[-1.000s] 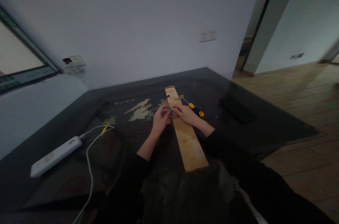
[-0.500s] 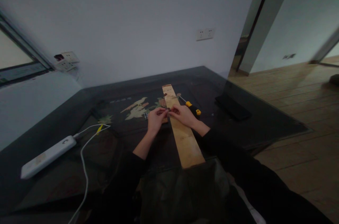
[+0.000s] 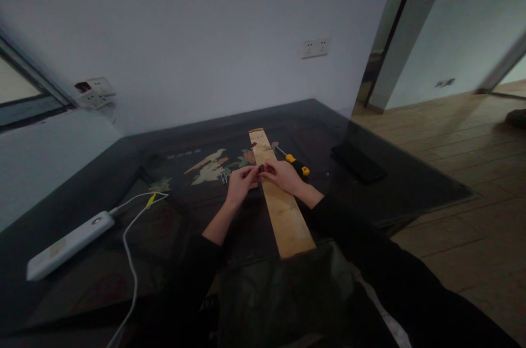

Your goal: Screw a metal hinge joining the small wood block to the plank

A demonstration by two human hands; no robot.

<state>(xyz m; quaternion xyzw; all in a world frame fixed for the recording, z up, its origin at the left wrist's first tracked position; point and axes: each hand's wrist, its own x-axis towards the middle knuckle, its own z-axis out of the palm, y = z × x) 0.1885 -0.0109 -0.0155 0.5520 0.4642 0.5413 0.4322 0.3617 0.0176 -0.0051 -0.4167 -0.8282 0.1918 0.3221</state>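
My left hand (image 3: 240, 184) and my right hand (image 3: 283, 175) meet above a long wooden board (image 3: 287, 221), fingertips pinched around a small dark piece (image 3: 261, 169) whose kind I cannot make out. The board lies lengthwise on the table, its near end toward my lap. Just right of the board and past my right hand rests a yellow-and-black screwdriver (image 3: 298, 164), its shaft pointing up and left. Several small screws (image 3: 224, 178) lie left of my left hand. A bit of orange-brown wood (image 3: 253, 186) shows partly beneath the left fingers.
The dark table (image 3: 197, 211) has a bird-and-flower picture under its top. A white power strip (image 3: 69, 246) with a white cable (image 3: 130, 260) lies at left. A flat black object (image 3: 358, 163) sits at right. The wall stands behind the table.
The view has shifted slightly. Both hands stay together over the board, and the small dark piece between the fingertips shows a little more clearly now.
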